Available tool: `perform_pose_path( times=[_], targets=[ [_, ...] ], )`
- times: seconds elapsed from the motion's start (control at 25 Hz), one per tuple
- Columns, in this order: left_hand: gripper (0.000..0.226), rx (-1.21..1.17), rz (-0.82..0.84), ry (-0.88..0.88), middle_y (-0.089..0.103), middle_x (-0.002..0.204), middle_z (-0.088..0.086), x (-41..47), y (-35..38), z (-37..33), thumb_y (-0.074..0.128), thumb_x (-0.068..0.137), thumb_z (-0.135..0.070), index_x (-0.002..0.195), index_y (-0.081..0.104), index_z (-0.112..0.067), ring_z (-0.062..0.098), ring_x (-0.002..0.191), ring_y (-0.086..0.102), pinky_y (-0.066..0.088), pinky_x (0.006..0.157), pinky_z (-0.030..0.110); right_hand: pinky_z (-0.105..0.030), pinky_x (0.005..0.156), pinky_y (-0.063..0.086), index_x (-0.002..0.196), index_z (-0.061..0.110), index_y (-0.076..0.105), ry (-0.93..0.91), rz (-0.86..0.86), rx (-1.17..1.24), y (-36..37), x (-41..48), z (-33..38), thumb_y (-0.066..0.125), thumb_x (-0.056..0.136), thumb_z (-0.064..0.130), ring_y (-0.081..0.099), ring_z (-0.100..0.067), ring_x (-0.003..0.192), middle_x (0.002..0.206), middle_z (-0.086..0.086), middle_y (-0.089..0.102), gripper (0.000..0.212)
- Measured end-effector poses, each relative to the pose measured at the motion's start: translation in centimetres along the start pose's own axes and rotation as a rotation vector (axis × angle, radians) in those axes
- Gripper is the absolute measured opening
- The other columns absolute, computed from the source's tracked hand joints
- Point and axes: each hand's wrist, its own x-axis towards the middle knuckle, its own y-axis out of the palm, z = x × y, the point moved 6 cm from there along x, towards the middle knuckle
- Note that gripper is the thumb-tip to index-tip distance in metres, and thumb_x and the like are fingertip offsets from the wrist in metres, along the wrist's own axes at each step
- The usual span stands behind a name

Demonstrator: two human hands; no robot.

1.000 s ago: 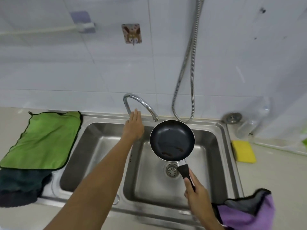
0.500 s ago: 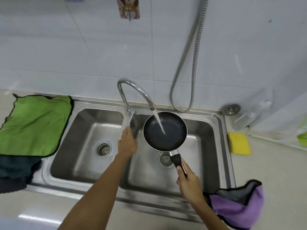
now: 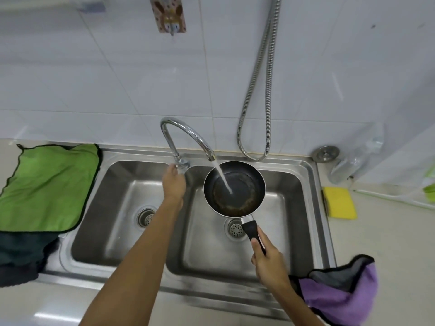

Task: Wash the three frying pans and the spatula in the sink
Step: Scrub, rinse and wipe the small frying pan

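A small black frying pan (image 3: 247, 184) hangs over the right basin of the steel double sink (image 3: 316, 196). My right hand (image 3: 268, 260) grips its black handle. Water runs from the curved tap (image 3: 188, 130) into the pan, and brownish residue rings the pan's floor. My left hand (image 3: 174, 182) is at the base of the tap, with its fingers curled on the tap lever (image 3: 182, 164). No other pan and no spatula are in view.
A green cloth (image 3: 47, 187) lies on a dark cloth (image 3: 21, 255) left of the sink. A yellow sponge (image 3: 339, 203), a drain plug (image 3: 326, 152) and a clear bottle (image 3: 353, 161) sit to the right. A purple cloth (image 3: 341, 292) lies at the front right. A shower hose (image 3: 259, 102) hangs behind.
My left hand came down from the tap's neck to the lever at its base. Water started running into the pan, and dirty water now pools in it.
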Motion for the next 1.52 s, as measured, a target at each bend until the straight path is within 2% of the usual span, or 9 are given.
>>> perform_pose_path(
  times=[0.2,0.4,0.6,0.72,0.88,1.08,1.24,1.4,1.52],
  targets=[
    [0.012,0.414,0.189,0.109,0.062,0.105,0.016,4.1,2.1,-3.8,0.049,0.092,-0.002,0.103,0.053,-0.004,0.032,0.091,0.059,0.043,0.075,0.036,-0.022,0.054,0.041,0.149,0.046,0.042,-0.028,-0.010,0.008,-0.6,-0.1,0.1,0.046,0.105,0.037,0.049,-0.004,0.048,0.051,0.010,0.050,0.045],
    [0.021,0.370,0.151,0.161,0.071,0.114,0.012,-5.0,0.3,1.3,0.049,0.101,-0.011,0.113,0.067,-0.011,0.029,0.105,0.063,0.048,0.094,0.041,-0.023,0.055,0.042,0.146,0.047,0.045,0.005,-0.053,0.049,-0.6,-0.2,0.2,0.047,0.105,0.032,0.048,-0.005,0.047,0.051,0.008,0.053,0.043],
    [0.053,0.142,0.551,-0.213,0.080,0.096,0.004,-19.9,7.0,9.3,0.053,0.091,-0.063,0.097,0.077,-0.016,0.025,0.095,0.076,0.059,0.088,0.042,-0.029,0.052,0.039,0.133,0.051,0.055,0.143,-0.035,0.219,0.8,-1.2,0.2,0.035,0.103,0.016,0.046,-0.011,0.047,0.056,0.000,0.057,0.050],
    [0.040,-0.190,0.584,-0.491,0.081,0.101,0.006,-22.8,9.6,8.7,0.062,0.098,-0.050,0.110,0.077,-0.015,0.021,0.092,0.076,0.055,0.071,0.033,-0.021,0.051,0.043,0.129,0.052,0.055,0.082,-0.050,0.218,0.5,-2.6,1.4,0.034,0.104,0.014,0.056,-0.005,0.053,0.072,0.004,0.070,0.050],
    [0.031,-0.314,0.596,-0.517,0.073,0.082,0.005,-22.9,9.8,8.0,0.069,0.096,-0.039,0.106,0.075,-0.010,0.018,0.066,0.065,0.046,0.046,0.024,-0.029,0.047,0.048,0.121,0.058,0.050,0.062,0.006,0.206,-0.2,-3.5,2.6,0.033,0.106,0.023,0.061,-0.019,0.049,0.069,-0.001,0.072,0.041],
    [0.037,-0.436,0.543,-0.566,0.075,0.123,0.014,-22.4,10.7,9.2,0.061,0.102,-0.024,0.129,0.066,0.000,0.021,0.109,0.074,0.057,0.076,0.027,-0.040,0.078,0.057,0.128,0.038,0.055,-0.202,-0.276,-0.404,-9.2,1.7,0.3,0.048,0.102,0.038,0.070,-0.025,0.090,0.104,-0.001,0.073,0.027],
    [0.030,-0.410,0.510,-0.578,0.078,0.105,0.012,-22.9,10.2,9.5,0.056,0.106,-0.024,0.112,0.070,0.001,0.013,0.066,0.064,0.049,0.049,0.022,-0.052,0.072,0.055,0.126,0.007,0.061,-0.206,-0.570,-0.893,-19.3,9.0,-2.2,0.075,0.084,0.023,0.060,-0.047,0.095,0.119,-0.026,0.061,0.047],
    [0.042,-0.173,0.444,-0.382,0.055,0.070,0.008,-22.9,8.9,9.7,0.049,0.109,-0.033,0.086,0.067,-0.003,0.011,0.050,0.045,0.040,0.049,0.025,-0.056,0.084,0.051,0.135,0.020,0.054,0.107,-0.333,-0.933,-22.1,13.0,-6.3,0.069,0.088,0.042,0.052,-0.048,0.109,0.131,-0.025,0.051,0.054],
    [0.046,-0.046,0.409,-0.308,0.051,0.061,0.007,-22.8,8.0,10.1,0.051,0.106,-0.042,0.075,0.059,-0.008,0.015,0.047,0.043,0.038,0.046,0.029,-0.051,0.080,0.052,0.130,0.016,0.055,0.093,-0.333,-0.827,-21.7,12.2,-6.1,0.069,0.088,0.029,0.051,-0.047,0.102,0.121,-0.027,0.052,0.046]
  ],
)
